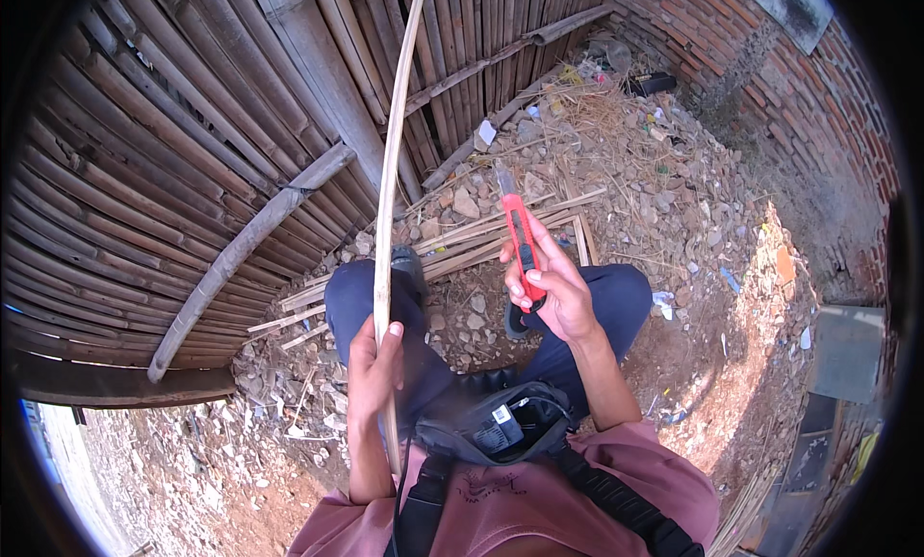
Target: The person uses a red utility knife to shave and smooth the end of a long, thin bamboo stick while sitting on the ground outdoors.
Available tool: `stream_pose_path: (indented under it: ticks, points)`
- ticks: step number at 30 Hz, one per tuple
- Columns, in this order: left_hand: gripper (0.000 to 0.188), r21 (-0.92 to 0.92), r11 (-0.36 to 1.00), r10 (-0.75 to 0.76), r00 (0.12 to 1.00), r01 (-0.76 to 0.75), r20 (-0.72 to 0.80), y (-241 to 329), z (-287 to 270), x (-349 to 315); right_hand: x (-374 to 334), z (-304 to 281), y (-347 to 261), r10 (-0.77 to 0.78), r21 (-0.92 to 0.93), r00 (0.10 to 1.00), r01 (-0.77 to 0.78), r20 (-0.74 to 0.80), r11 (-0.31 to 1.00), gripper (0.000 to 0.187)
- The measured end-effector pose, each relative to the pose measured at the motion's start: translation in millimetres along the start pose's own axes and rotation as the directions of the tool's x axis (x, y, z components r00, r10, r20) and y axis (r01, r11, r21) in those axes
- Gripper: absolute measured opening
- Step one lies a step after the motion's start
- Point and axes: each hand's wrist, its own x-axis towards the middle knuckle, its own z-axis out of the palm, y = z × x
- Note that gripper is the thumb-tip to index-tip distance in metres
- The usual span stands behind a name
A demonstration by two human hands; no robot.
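Observation:
A long, pale bamboo strip [392, 162] stands nearly upright in front of me, its lower end running down along my left forearm. My left hand [373, 364] is closed around it near my left knee, thumb laid along the strip. In my right hand [560, 292], above my right knee, is a red utility knife [520, 232] with a black slider. Its blade is out and points up and away from me. The blade and the strip are apart. The top of the strip runs out of view.
More split bamboo strips [472, 244] lie on the stony ground beyond my feet. A bamboo slat wall [173, 172] rises at the left, a brick wall [818, 104] at the right. An open black pouch [496, 424] hangs at my waist. Straw and litter [587, 100] fill the far corner.

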Motion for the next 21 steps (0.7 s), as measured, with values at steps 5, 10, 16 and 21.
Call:
stream_pose_path:
  ticks: [5,10,16,21]
  points:
    - [0.021,0.003,1.0,-0.002,1.0,0.002,0.004,1.5,0.4,-0.3,-4.2,-8.3,4.1,0.071,-0.051,0.991,-0.077,-0.117,0.996,0.056]
    - [0.02,0.009,1.0,0.006,1.0,-0.006,0.008,-2.0,-1.7,0.4,-3.9,-4.2,2.1,0.069,-0.108,0.985,-0.087,-0.161,0.99,0.049]
    - [0.021,0.017,1.0,0.011,1.0,-0.011,0.007,-0.3,-0.7,0.5,-4.7,-3.2,1.2,0.034,-0.103,0.985,-0.053,-0.17,0.993,0.048]
    - [0.02,0.018,1.0,0.014,1.0,-0.015,0.013,-2.4,-2.0,1.1,-4.2,-3.7,5.7,0.003,-0.059,0.985,-0.014,-0.17,0.998,0.052]
